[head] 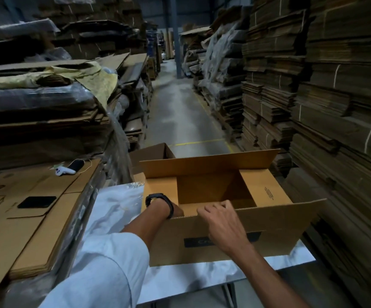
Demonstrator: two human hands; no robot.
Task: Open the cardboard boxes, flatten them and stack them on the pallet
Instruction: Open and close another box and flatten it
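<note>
A brown cardboard box (pixel 269 232) with a dark label on its near side stands on a shiny metal table (pixel 113 210). Its top flaps are raised and the inside is bare. My right hand (pixel 220 221) grips the top edge of the near flap, fingers curled over it. My left hand (pixel 176 211), a black watch on the wrist, reaches behind that flap; its fingers are hidden. A second open box (pixel 149 153) stands just beyond the first. Flattened cardboard (pixel 24 230) lies stacked to the left.
A black phone (pixel 37 202) and a white controller (pixel 65 171) lie on the flat stack at the left. Tall piles of flattened cardboard (pixel 335 96) line both sides of a concrete aisle (pixel 180 116) running ahead.
</note>
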